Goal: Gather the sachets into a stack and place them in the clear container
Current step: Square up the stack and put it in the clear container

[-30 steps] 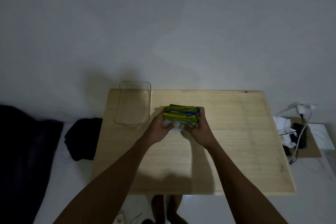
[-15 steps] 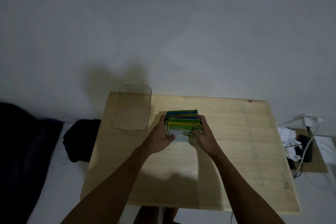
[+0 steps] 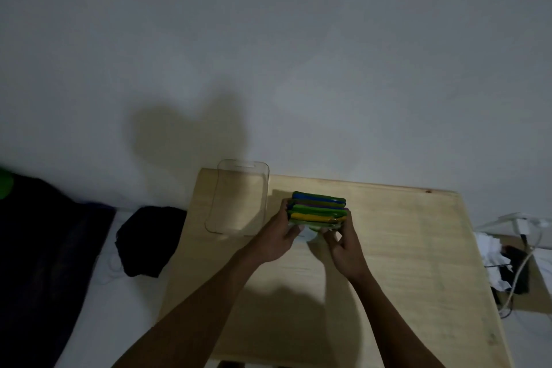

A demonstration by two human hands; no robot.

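Note:
A stack of sachets [image 3: 318, 208], green, blue, purple and yellow at their edges, is held between both hands over the wooden table [image 3: 403, 263]. My left hand [image 3: 276, 237] grips the stack's left end and my right hand [image 3: 343, 243] grips its right end. The near face of the stack looks pale and is partly hidden by my fingers. The clear container [image 3: 237, 199] lies on the table's far left corner, just left of the stack, and nothing shows inside it.
A black cloth [image 3: 149, 240] lies on the white surface left of the table, beside a large dark mass [image 3: 38, 263]. Right of the table are crumpled white paper [image 3: 490, 248], a white charger with cables [image 3: 521, 225] and a dark object. A wall stands behind.
The view has shifted, so the table sits lower and further right in the frame. Both hands keep hold of the stack, which now shows more of its layered edges, a little further from me.

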